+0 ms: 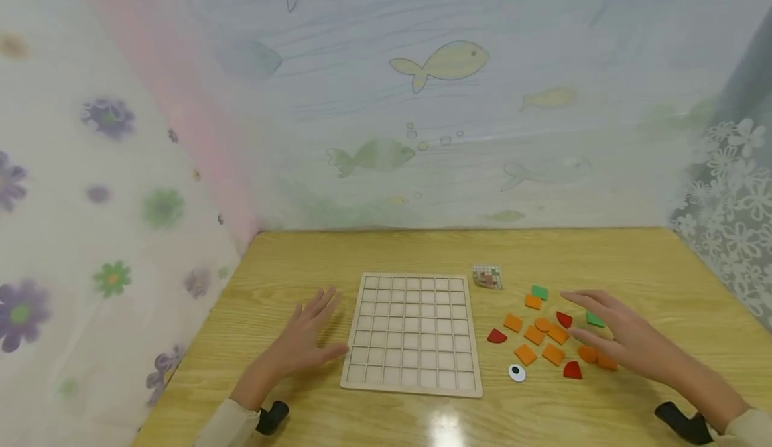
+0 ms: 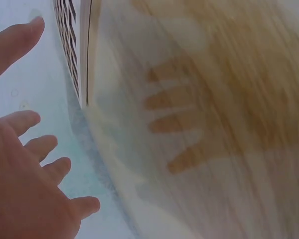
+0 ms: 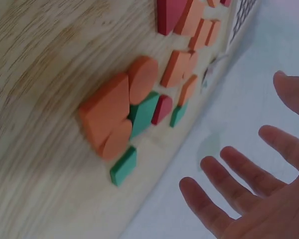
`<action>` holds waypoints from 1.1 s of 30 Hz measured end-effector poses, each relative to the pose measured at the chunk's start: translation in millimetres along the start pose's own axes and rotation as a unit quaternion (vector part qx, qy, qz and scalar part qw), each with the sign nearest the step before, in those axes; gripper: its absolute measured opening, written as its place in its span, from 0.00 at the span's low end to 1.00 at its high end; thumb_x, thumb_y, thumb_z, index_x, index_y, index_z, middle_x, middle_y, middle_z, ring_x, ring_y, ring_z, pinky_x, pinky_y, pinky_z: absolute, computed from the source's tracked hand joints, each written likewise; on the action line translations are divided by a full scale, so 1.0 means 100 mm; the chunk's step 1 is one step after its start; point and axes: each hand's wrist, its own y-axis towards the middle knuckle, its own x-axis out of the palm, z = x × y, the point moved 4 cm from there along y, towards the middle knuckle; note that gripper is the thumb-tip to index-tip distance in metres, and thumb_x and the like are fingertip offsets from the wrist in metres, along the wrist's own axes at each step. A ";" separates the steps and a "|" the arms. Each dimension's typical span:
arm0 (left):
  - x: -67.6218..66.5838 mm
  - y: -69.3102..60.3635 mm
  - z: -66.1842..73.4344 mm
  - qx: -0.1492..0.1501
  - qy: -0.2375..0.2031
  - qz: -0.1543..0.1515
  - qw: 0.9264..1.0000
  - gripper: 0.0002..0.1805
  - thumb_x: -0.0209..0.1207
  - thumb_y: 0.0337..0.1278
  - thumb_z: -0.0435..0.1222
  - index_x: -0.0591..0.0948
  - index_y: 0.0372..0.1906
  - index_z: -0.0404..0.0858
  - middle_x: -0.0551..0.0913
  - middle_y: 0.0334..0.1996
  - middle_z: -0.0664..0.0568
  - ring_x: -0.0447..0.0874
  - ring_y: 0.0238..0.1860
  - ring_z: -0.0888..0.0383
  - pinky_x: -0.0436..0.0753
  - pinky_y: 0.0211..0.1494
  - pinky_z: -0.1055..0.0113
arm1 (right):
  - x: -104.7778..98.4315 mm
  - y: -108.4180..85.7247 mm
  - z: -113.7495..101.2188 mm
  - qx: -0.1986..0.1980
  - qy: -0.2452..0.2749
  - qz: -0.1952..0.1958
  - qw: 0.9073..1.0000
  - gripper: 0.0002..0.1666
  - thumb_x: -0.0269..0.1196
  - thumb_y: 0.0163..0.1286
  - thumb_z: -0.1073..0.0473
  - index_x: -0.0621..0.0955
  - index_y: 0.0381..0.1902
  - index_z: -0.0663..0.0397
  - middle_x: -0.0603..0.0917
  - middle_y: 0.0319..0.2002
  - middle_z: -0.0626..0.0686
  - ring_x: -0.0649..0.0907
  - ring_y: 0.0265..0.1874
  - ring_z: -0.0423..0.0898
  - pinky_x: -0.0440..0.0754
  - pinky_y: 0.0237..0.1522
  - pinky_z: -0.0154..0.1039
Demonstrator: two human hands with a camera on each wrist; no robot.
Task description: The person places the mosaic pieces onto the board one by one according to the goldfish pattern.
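Observation:
A pale wooden grid board (image 1: 413, 333) lies on the table in the head view. Just left of it my left hand (image 1: 298, 346) hovers with spread fingers, holding nothing; its palm (image 2: 30, 184) shows in the left wrist view. Above the right side of a loose group of pieces is my right hand (image 1: 633, 340), fingers extended and empty, also in the right wrist view (image 3: 259, 184). The group has orange squares (image 1: 553, 354), orange circles (image 1: 542, 325), red quarter shapes (image 1: 497, 336) and green pieces (image 1: 539, 293). A round eye piece (image 1: 517, 372) lies nearest the board.
A small picture card (image 1: 487, 277) with a grid pattern lies behind the pieces, off the board's back right corner. The wooden table (image 1: 313, 252) meets a wall (image 1: 362, 112) painted with fish at the back, and a flowered wall (image 1: 139, 246) stands on the left.

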 end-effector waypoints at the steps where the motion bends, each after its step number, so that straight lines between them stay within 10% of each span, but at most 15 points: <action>1: 0.02 0.01 0.00 0.002 -0.001 -0.007 1.000 0.50 0.62 0.53 0.54 0.52 0.74 0.38 0.49 0.74 0.42 0.43 0.72 0.39 0.44 0.64 0.30 | 0.03 0.02 0.00 -0.006 0.001 0.003 1.000 0.33 0.66 0.62 0.58 0.71 0.65 0.46 0.74 0.56 0.56 0.75 0.50 0.59 0.77 0.38 0.60; 18: 0.21 0.15 -0.01 0.001 -0.038 -0.124 0.992 0.46 0.60 0.55 0.56 0.56 0.73 0.39 0.48 0.74 0.43 0.41 0.73 0.39 0.39 0.64 0.30 | 0.45 0.22 0.13 -0.013 0.078 -0.010 0.997 0.19 0.69 0.57 0.63 0.81 0.47 0.60 0.83 0.40 0.52 0.78 0.33 0.39 0.78 0.28 0.34; 33: 0.19 0.19 0.03 -0.019 -0.070 -0.147 0.986 0.47 0.66 0.52 0.45 0.57 0.73 0.37 0.50 0.74 0.47 0.40 0.73 0.41 0.37 0.62 0.28 | 0.51 0.37 0.16 0.061 0.104 -0.069 0.990 0.14 0.67 0.52 0.74 0.84 0.39 0.65 0.80 0.32 0.48 0.74 0.27 0.38 0.74 0.26 0.31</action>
